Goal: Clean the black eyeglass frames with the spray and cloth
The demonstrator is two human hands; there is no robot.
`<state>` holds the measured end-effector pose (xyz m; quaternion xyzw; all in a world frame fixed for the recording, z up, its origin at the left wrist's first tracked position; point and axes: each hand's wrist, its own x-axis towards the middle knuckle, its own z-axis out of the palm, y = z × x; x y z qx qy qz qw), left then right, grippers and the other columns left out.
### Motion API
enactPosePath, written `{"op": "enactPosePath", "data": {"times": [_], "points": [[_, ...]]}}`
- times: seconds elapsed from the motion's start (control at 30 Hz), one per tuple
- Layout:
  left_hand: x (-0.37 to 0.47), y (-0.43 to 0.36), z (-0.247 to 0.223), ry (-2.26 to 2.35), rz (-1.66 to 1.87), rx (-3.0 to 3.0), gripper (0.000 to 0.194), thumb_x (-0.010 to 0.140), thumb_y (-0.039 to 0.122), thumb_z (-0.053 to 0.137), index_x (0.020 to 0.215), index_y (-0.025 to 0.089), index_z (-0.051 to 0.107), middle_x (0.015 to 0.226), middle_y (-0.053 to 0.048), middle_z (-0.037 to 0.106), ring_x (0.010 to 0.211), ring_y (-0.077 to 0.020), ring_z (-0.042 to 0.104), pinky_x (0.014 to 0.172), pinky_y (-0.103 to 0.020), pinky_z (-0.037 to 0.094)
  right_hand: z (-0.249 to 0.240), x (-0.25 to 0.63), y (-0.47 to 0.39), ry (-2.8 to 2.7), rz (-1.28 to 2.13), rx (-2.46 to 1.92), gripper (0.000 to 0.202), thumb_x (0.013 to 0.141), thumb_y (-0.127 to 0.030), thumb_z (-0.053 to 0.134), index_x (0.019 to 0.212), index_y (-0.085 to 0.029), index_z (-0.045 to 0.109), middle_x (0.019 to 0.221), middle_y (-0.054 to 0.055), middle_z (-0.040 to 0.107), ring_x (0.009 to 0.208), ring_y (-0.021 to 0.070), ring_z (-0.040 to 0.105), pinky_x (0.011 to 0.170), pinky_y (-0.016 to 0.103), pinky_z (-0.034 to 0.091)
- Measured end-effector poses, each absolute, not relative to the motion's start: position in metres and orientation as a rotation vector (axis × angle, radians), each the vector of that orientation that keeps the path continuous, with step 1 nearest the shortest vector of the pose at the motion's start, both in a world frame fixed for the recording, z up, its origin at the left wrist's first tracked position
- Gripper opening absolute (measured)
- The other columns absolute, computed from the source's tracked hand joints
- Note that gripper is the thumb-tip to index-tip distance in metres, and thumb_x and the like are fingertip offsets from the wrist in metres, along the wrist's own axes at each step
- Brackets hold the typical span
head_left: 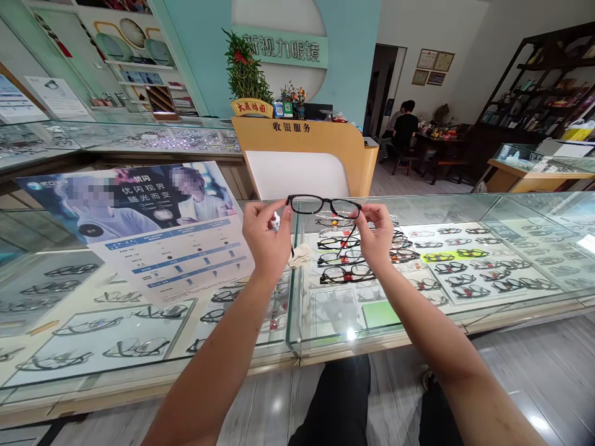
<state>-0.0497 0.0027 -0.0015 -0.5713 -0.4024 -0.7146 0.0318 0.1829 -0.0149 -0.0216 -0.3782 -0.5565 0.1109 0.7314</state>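
A pair of black-framed eyeglasses point(324, 206) is held up level over the glass counter, lenses facing me and temples folded out downward. My left hand point(268, 235) pinches its left end between thumb and fingers. A small white bottle point(276, 221) shows between that hand's fingers. At the right end of the frame, my right hand point(375, 234) is closed on the corner beside the lens. Beneath my left hand a crumpled beige cloth point(300, 255) lies on the counter top.
The glass display counter point(465, 204) holds rows of glasses. On its left stands a printed sheet point(153, 229). Behind are a wooden cashier desk point(297, 137) with a plant point(246, 68), and a seated person point(406, 129) at a dark table. My legs are close to the counter's front edge.
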Motion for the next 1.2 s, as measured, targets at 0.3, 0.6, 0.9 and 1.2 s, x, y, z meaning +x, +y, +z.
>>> {"op": "enactPosePath", "data": {"times": [0.3,0.6,0.9,1.2], "points": [[-0.047,0.005,-0.007,-1.127,-2.34,-1.679,0.019,0.111,0.038,0.072,0.12,0.022,0.078,0.108,-0.006,0.079,0.095,-0.0185,0.078,0.081,-0.033,0.063,0.001,0.167,-0.009,-1.235,-0.052,-0.816,0.019,0.109,-0.044,0.073,0.106,-0.026,0.075,0.099,0.005,0.081,0.087,0.0207,0.075,0.081,0.039,0.062],[-0.058,0.009,0.0,-1.15,-2.307,-1.602,0.018,0.111,0.034,0.068,0.122,0.022,0.074,0.115,-0.007,0.076,0.1,-0.0186,0.076,0.083,-0.033,0.063,0.025,0.142,0.006,-1.271,-0.098,-0.766,0.017,0.11,-0.041,0.069,0.113,-0.026,0.077,0.105,0.006,0.081,0.089,0.0211,0.075,0.082,0.04,0.063],[-0.046,0.008,-0.013,-1.107,-2.177,-1.896,0.065,0.097,0.05,0.084,0.152,0.022,0.063,0.147,-0.017,0.07,0.13,-0.0294,0.073,0.091,-0.039,0.067,0.003,0.157,-0.001,-1.47,-0.083,-0.846,0.057,0.107,-0.057,0.071,0.157,-0.032,0.06,0.142,0.016,0.073,0.13,0.0348,0.072,0.104,0.056,0.065],[-0.045,0.014,-0.018,-1.152,-2.285,-1.839,0.069,0.101,0.075,0.077,0.149,0.026,0.066,0.145,-0.015,0.069,0.132,-0.0291,0.072,0.094,-0.039,0.065,-0.006,0.153,-0.001,-1.48,-0.081,-0.871,0.061,0.111,-0.067,0.065,0.161,-0.034,0.054,0.146,0.017,0.07,0.132,0.0357,0.071,0.106,0.058,0.065]]}}
